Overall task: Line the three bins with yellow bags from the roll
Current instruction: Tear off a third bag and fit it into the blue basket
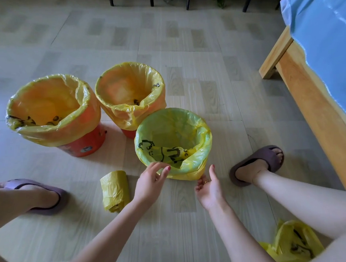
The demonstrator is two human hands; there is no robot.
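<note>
Both hands sit at the near rim of the nearest bin (pixel 173 143), and neither plainly grips anything. The left hand (pixel 151 183) has its fingers loosely spread and slightly bent, the fingertips (pixel 167 169) just at the folded-over edge of the bag (pixel 191 170); whether they touch the plastic cannot be told. The right hand (pixel 210 187) is palm-up and relaxed, close beside the bag's hanging skirt at the bin's near right side, holding nothing that shows.

That bin looks green through its yellow liner, which is pushed down inside and turned over the rim all round. Farther off and to the left stand two orange bins: the far-left bin (pixel 83 143) and the far-middle bin (pixel 130 132), each with a yellow bag seated inside and cuffed over the top.

The roll of bags (pixel 115 191) lies on the floor (pixel 184 68) just left of the left hand, apart from every bin. A loose yellow bag (pixel 294 243) lies near the person's right leg at the near right.

Judging by this, all three bins are lined, and only a last tidying of the nearest cuff, if any, seems left.
</note>
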